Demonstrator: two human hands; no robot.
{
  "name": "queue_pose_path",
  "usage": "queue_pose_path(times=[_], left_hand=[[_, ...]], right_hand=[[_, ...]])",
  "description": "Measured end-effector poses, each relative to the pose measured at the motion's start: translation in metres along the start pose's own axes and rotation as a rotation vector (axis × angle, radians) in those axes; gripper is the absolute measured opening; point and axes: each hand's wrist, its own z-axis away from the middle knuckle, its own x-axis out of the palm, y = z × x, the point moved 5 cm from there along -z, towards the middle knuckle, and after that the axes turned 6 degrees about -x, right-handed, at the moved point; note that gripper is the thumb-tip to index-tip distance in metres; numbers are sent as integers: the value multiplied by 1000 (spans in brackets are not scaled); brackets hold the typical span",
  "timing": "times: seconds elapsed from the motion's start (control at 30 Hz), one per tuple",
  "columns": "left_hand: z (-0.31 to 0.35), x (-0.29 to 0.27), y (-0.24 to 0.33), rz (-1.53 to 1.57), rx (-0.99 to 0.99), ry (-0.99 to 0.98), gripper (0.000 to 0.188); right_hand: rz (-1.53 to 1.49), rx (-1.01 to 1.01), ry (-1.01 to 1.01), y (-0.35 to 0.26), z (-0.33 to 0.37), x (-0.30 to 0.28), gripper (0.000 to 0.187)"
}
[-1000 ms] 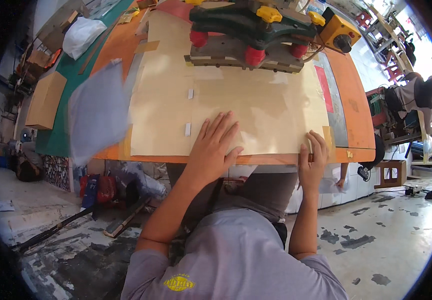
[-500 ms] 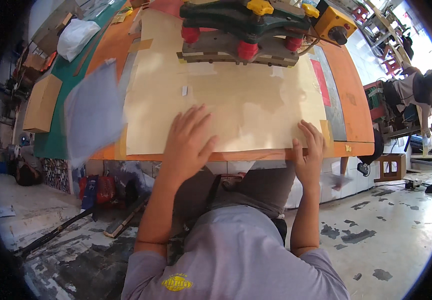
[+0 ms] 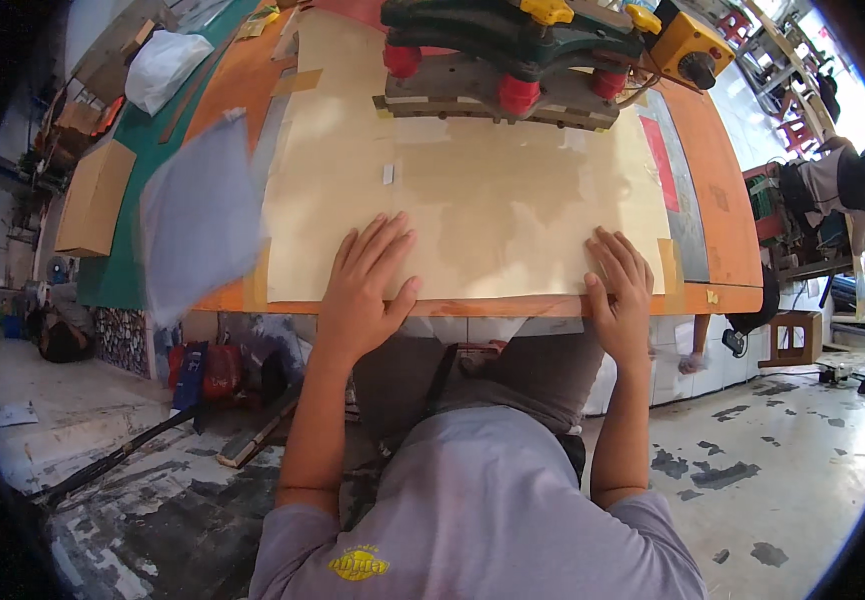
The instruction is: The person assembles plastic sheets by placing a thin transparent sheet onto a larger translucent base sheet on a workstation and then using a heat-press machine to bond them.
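A beige sheet (image 3: pixel 473 240) covers the middle of the worktable, with brown tape strips along its sides. My left hand (image 3: pixel 365 275) rests near the sheet's front edge, its fingers stretched forward and the thumb out to the side. Toward the right front corner, my right hand (image 3: pixel 621 285) lies over the table edge with fingers extended. Neither hand holds anything that I can see. A small white rectangular piece (image 3: pixel 389 174) lies on the sheet, beyond my left fingertips. Behind it stands a press-like machine head (image 3: pixel 508 60), dark green above a grey plate, with red cylindrical parts and yellow knobs.
A translucent plastic sheet (image 3: pixel 201 215) sits at the table's left side. Beyond it are a cardboard box (image 3: pixel 98 200) and a white bag (image 3: pixel 165 70) on a green surface. A yellow control box (image 3: pixel 691 52) adjoins the machine. A wooden stool (image 3: pixel 795 338) stands at the right.
My left hand has shifted slightly left over the sheet, its fingers now lying flatter. The right hand stays near the same corner. The whole view has moved a little.
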Motion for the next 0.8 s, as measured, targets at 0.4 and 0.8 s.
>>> queue_pose_path(times=[0.4, 0.8], left_hand=[[-1, 3, -2, 8, 5, 12, 55], [-1, 3, 1, -8, -3, 29, 56]], right_hand=[[30, -1, 16, -1, -1, 3, 41], [59, -2, 21, -1, 0, 0, 42]])
